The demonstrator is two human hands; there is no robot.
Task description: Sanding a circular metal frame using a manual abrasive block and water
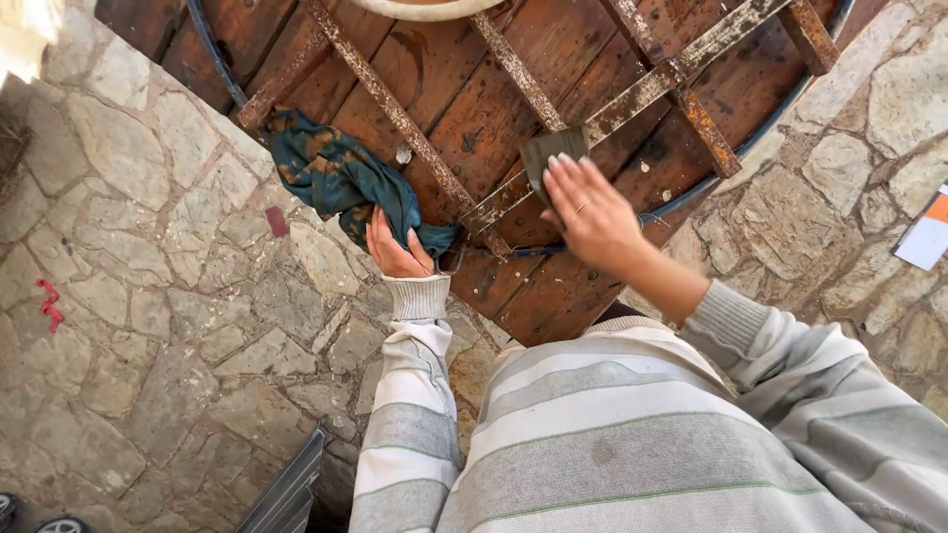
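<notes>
In the middle of the frame the right hand (591,212), fingers flat and close together, presses a small dark pad (549,153) onto a rusty bar (632,99) of the round wooden table (474,109), while the left hand (395,249) pinches a blue-green cloth (336,173) at the table's edge.

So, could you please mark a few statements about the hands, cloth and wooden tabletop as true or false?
1. The left hand grips a dark teal patterned cloth. True.
2. The right hand presses a small dark sanding pad against a rusty metal bar. True.
3. The round reddish-brown wooden tabletop lies on grass. False: on stone paving.
4. The person wears a plain black sleeve. False: a grey-and-white striped sleeve.
</notes>
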